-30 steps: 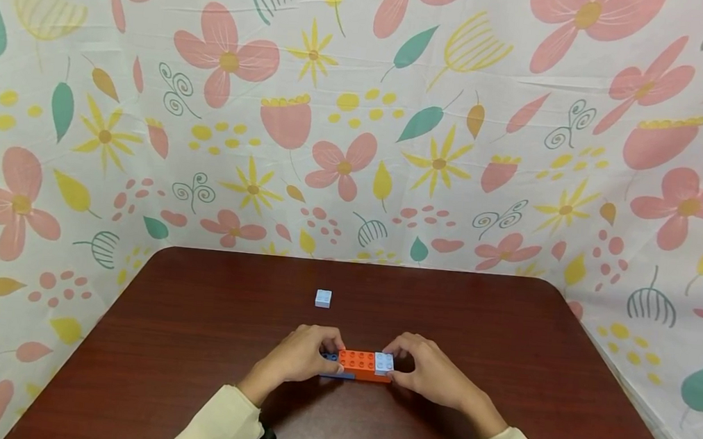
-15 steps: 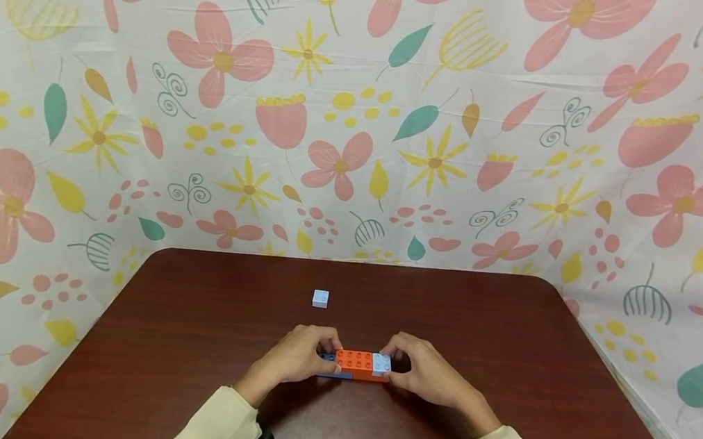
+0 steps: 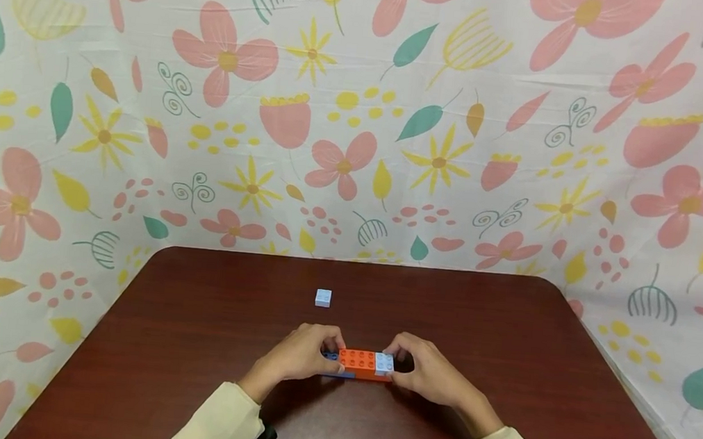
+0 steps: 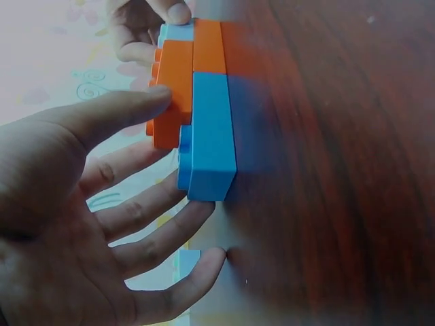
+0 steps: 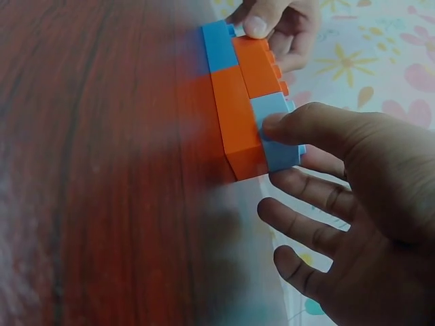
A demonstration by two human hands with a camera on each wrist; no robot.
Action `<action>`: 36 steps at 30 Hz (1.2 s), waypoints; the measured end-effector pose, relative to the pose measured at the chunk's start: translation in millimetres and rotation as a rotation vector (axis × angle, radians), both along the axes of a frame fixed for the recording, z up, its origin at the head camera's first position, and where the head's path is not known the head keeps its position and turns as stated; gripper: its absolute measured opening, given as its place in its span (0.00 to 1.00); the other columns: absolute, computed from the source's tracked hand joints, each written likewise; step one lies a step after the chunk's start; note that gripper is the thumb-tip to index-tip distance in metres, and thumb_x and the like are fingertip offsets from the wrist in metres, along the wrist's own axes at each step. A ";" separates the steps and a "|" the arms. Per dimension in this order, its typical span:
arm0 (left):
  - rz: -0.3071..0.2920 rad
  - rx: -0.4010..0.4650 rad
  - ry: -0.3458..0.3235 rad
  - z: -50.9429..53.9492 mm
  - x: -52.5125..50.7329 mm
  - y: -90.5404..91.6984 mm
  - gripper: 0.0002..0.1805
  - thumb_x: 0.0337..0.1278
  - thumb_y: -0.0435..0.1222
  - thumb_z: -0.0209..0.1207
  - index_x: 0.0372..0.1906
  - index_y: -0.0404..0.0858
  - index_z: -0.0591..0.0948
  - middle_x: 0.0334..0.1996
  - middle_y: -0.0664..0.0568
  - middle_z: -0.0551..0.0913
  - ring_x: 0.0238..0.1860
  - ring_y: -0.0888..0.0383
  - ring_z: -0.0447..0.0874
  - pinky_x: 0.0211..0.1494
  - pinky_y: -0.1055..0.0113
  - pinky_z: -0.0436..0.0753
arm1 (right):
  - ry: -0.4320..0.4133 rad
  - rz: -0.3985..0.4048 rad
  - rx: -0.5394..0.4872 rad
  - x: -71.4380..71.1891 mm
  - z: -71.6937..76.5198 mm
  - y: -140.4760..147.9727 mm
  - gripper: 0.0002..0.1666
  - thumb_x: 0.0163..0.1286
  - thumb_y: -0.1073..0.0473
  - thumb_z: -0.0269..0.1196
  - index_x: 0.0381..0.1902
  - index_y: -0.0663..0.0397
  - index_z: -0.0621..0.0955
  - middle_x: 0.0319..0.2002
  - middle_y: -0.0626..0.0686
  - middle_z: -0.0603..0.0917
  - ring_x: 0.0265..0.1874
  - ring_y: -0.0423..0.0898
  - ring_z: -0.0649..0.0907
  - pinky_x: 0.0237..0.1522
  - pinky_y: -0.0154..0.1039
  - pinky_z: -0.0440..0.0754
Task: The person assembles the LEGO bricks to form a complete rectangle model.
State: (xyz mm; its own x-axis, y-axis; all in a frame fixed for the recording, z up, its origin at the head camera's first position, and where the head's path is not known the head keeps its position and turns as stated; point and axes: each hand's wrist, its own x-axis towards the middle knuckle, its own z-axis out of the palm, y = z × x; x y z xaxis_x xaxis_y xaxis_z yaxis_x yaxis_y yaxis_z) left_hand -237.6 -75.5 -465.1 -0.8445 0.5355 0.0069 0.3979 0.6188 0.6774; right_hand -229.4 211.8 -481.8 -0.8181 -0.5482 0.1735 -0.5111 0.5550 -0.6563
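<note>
Two layers of toy building bricks form a block on the table in front of the person. Below, a blue brick (image 4: 214,136) lies end to end with an orange brick (image 5: 234,112). Above them are a second orange brick (image 3: 357,359), across the join, and a small light blue brick (image 3: 384,364) at the right end. The left hand (image 3: 298,354) pinches the upper orange brick between thumb and index finger. With thumb and index finger, the right hand (image 3: 432,369) grips the light blue brick. The other fingers of both hands are spread loosely.
Another small light blue brick (image 3: 323,298) sits apart, farther back on the dark brown table (image 3: 226,292). A flower-patterned cloth (image 3: 361,109) hangs behind the table's far edge and along its sides.
</note>
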 end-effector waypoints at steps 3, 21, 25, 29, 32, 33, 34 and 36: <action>-0.010 0.028 -0.023 0.1 -5.9 -0.7 0.15 0.54 0.43 0.75 0.44 0.46 0.84 0.39 0.53 0.89 0.39 0.59 0.83 0.42 0.64 0.80 | -0.005 0.006 -0.001 -0.1 0.2 0.5 0.15 0.62 0.62 0.74 0.44 0.45 0.81 0.36 0.44 0.81 0.35 0.44 0.80 0.37 0.35 0.81; 0.272 0.153 0.029 -1.9 -60.3 -23.2 0.19 0.56 0.36 0.74 0.52 0.42 0.84 0.47 0.43 0.87 0.48 0.48 0.86 0.46 0.55 0.84 | -0.019 0.013 -0.021 1.3 -0.9 2.6 0.16 0.63 0.61 0.74 0.45 0.45 0.81 0.37 0.44 0.81 0.36 0.49 0.81 0.37 0.34 0.81; 0.297 0.140 0.032 -2.4 -70.2 -24.9 0.19 0.55 0.34 0.74 0.51 0.42 0.84 0.48 0.43 0.86 0.50 0.47 0.86 0.48 0.54 0.84 | -0.015 0.018 -0.023 1.9 -0.8 3.3 0.16 0.63 0.61 0.74 0.45 0.45 0.81 0.37 0.45 0.81 0.36 0.50 0.81 0.37 0.36 0.81; 0.306 0.133 0.024 -0.7 -81.8 -24.1 0.18 0.55 0.33 0.74 0.51 0.42 0.84 0.50 0.43 0.85 0.53 0.45 0.84 0.51 0.52 0.84 | -0.019 0.019 -0.016 1.6 -0.9 3.9 0.16 0.63 0.61 0.74 0.45 0.44 0.81 0.37 0.45 0.81 0.36 0.50 0.80 0.37 0.37 0.81; 0.309 0.116 0.025 1.1 -91.2 -23.3 0.18 0.54 0.33 0.74 0.51 0.41 0.85 0.52 0.43 0.84 0.55 0.45 0.83 0.55 0.50 0.83 | -0.030 0.013 -0.012 0.6 -1.0 3.9 0.16 0.64 0.60 0.74 0.45 0.43 0.81 0.37 0.45 0.81 0.36 0.49 0.80 0.38 0.36 0.81; 0.307 0.106 0.024 1.7 -94.0 -23.3 0.18 0.53 0.32 0.74 0.50 0.41 0.85 0.52 0.44 0.84 0.55 0.45 0.82 0.56 0.50 0.83 | -0.032 0.013 -0.014 0.3 -1.2 3.7 0.16 0.64 0.60 0.74 0.45 0.43 0.81 0.37 0.45 0.81 0.36 0.49 0.81 0.38 0.35 0.81; 0.304 0.098 0.017 2.2 -96.7 -23.4 0.18 0.53 0.32 0.74 0.50 0.41 0.85 0.52 0.44 0.84 0.55 0.46 0.82 0.56 0.50 0.82 | -0.033 0.014 -0.013 0.1 -1.4 3.6 0.15 0.64 0.60 0.74 0.45 0.43 0.81 0.37 0.44 0.81 0.36 0.49 0.81 0.38 0.36 0.81; 0.285 0.086 -0.004 3.1 -101.0 -23.4 0.19 0.54 0.32 0.74 0.51 0.41 0.85 0.53 0.45 0.84 0.56 0.46 0.81 0.57 0.50 0.82 | -0.033 0.012 -0.014 0.0 -1.7 3.3 0.15 0.64 0.60 0.74 0.45 0.43 0.81 0.38 0.43 0.81 0.36 0.49 0.81 0.38 0.36 0.82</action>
